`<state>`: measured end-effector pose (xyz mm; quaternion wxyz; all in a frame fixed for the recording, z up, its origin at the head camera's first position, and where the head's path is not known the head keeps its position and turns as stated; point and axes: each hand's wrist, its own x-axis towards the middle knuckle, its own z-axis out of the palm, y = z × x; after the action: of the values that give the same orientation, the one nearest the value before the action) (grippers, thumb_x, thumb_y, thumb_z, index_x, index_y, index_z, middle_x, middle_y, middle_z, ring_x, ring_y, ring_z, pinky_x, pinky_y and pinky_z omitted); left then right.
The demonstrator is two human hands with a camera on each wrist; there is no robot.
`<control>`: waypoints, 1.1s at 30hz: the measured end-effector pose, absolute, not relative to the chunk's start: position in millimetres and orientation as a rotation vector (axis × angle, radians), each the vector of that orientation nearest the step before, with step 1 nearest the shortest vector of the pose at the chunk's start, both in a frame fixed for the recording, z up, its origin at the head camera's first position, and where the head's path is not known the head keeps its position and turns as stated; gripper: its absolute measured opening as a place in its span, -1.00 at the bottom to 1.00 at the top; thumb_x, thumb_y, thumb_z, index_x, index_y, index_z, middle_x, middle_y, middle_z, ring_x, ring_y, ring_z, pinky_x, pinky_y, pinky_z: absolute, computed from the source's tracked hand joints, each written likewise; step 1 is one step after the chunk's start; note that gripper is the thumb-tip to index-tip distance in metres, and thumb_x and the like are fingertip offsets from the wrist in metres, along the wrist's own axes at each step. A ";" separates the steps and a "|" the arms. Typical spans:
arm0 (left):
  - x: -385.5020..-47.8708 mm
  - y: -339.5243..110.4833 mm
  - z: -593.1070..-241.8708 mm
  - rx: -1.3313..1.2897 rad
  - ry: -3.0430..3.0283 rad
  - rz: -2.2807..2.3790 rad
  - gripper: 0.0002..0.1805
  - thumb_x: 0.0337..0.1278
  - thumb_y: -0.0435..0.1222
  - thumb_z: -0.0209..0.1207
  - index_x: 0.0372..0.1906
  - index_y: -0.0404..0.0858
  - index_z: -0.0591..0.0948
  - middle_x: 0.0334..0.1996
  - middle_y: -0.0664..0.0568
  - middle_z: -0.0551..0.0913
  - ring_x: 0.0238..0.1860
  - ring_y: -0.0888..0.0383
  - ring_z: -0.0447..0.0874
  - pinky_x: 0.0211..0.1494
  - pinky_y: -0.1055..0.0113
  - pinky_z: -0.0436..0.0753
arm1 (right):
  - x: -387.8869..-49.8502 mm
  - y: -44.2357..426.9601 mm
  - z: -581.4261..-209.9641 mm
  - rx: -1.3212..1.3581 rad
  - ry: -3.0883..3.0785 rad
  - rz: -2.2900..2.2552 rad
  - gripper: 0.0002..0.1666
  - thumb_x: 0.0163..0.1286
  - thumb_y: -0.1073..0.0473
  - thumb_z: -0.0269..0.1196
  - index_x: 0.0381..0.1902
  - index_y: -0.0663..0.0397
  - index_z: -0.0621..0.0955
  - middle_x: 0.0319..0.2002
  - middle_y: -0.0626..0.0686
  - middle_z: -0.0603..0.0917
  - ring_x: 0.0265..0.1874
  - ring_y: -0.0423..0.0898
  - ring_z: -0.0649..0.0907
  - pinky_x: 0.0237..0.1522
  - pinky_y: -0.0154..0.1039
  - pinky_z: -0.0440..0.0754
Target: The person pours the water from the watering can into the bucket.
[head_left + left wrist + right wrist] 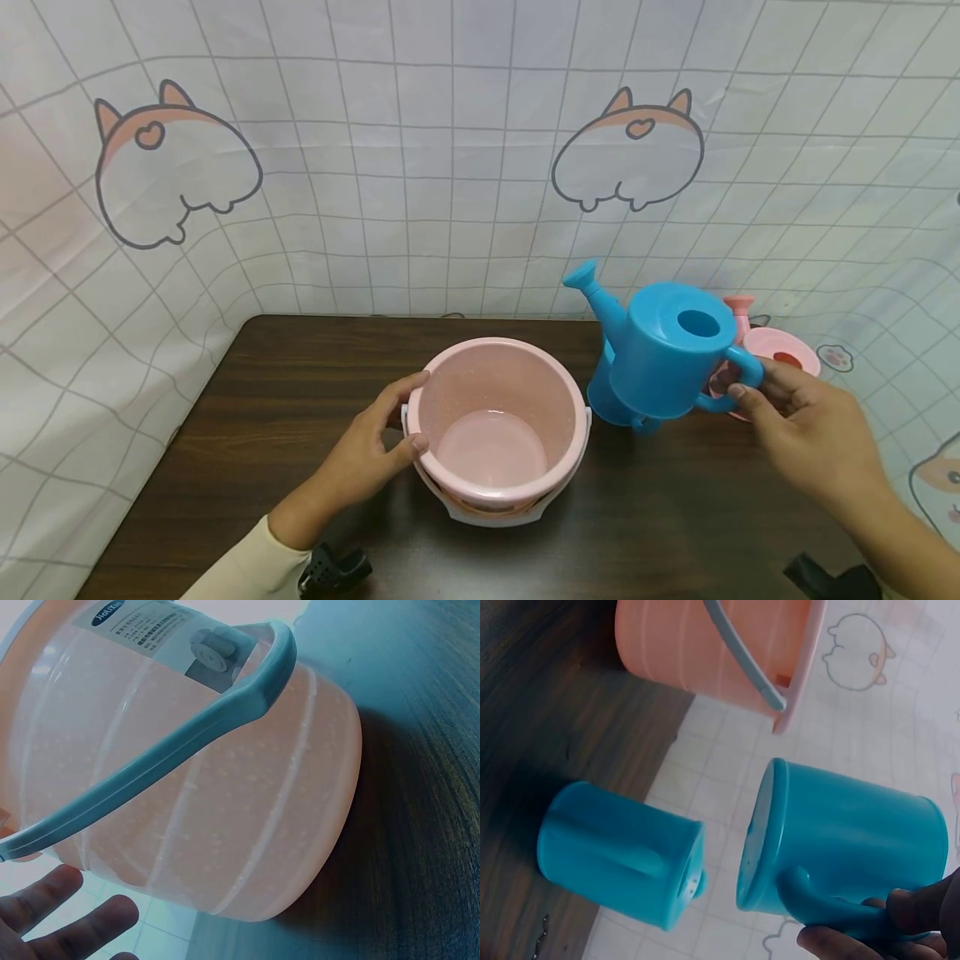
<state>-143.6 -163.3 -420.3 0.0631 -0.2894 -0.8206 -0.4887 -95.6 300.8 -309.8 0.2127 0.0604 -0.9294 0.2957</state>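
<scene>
A pink bucket (491,492) with a grey-white bail handle stands upright mid-table. At its left rim is my left hand (367,446), the thumb and index finger touching the rim. Other fingers (94,926) extend loosely beside the wall in the left wrist view. My right hand (813,421) grips the handle of a blue watering can (660,375), held raised and roughly upright with its spout toward the bucket. Behind it, a second blue watering can (615,855) stands on the table, mostly hidden in the head view. Whether the bucket holds water I cannot tell.
A pink watering can (795,342) sits beyond my right hand, partly covered by it. The dark wooden table (300,367) meets a white grid-patterned curtain (420,167) at its back edge.
</scene>
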 end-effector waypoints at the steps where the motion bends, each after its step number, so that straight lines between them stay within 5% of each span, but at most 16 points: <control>1: -143.5 -163.2 -420.3 -0.874 -2.479 -1.479 -0.24 0.34 0.14 0.20 0.55 0.04 0.29 0.12 0.03 0.61 -0.07 0.14 0.66 0.05 -0.10 0.55 | -95.1 300.3 -309.8 0.172 -2.582 0.825 -0.53 0.46 0.23 0.32 0.23 0.38 0.60 -0.12 0.33 0.76 -0.27 -0.75 0.47 -0.41 -0.61 0.49; 13: -143.7 -162.4 -420.0 -0.885 -2.473 -1.486 -0.24 0.35 0.13 0.20 0.55 0.03 0.28 0.13 0.03 0.60 -0.07 0.14 0.66 0.06 -0.14 0.55 | -90.8 295.3 -308.1 0.165 -2.646 0.770 -0.47 0.44 0.22 0.35 0.27 0.40 0.57 -0.07 0.35 0.73 -0.34 -0.49 0.57 -0.48 -0.45 0.53; 26: -142.8 -162.5 -420.7 -0.876 -2.476 -1.494 -0.24 0.35 0.16 0.18 0.56 0.05 0.28 0.15 0.03 0.60 -0.05 0.12 0.66 0.06 -0.19 0.54 | -88.9 294.0 -304.0 0.257 -2.636 0.809 -0.68 0.47 0.26 0.30 0.14 0.13 0.70 -0.18 0.08 0.81 -0.23 -0.66 0.56 -0.33 -0.54 0.49; 33: -142.3 -161.6 -419.1 -0.887 -2.461 -1.494 -0.23 0.36 0.18 0.16 0.55 0.01 0.28 0.15 -0.03 0.61 -0.06 0.10 0.67 0.06 -0.19 0.54 | -90.0 295.3 -303.0 0.289 -2.636 0.768 -0.66 0.43 0.27 0.34 0.14 0.14 0.70 -0.21 0.09 0.81 -0.25 -0.65 0.56 -0.33 -0.55 0.48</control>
<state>-142.3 -161.6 -419.1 0.0644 -0.2939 -0.8152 -0.4949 -90.0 295.3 -303.0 0.1894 0.1026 -0.9375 0.2733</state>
